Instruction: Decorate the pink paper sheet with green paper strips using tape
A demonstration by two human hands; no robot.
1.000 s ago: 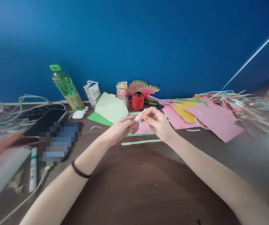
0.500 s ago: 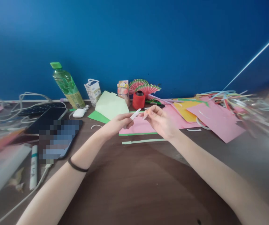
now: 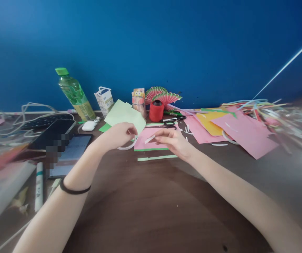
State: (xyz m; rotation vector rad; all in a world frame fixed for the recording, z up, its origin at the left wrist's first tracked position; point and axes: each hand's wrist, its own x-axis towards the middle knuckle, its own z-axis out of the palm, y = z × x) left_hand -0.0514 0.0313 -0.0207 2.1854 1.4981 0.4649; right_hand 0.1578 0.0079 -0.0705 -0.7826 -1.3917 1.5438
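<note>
The right hand (image 3: 176,142)'s grip is closing thumb against fingers on a short white strip (image 3: 150,139), which is sticking out to the left above a green-edged pink sheet (image 3: 140,144); the left hand (image 3: 115,135) is hanging half-curled beside the pale green sheet (image 3: 127,114), with a curved white strip (image 3: 127,146) showing just under its fingertips, though whether its grip is having hold of that strip I cannot tell.

Half a second ago the two hands were working close together, the left one pinching a white strip; now the left is sitting farther to the left, the right is staying nearly in place, and more of the scissors (image 3: 170,123) and the pink sheet is showing between them.

A pale green strip (image 3: 156,158) is lying on the dark brown desk (image 3: 151,203) in front of the pink sheet; behind, a red spool (image 3: 156,112) is standing beside pleated fans (image 3: 168,97); a green-capped bottle (image 3: 76,96) is leaning at the left; pink and yellow papers (image 3: 244,133) are spreading rightward; a blue wall (image 3: 151,42) is rising behind everything.
</note>
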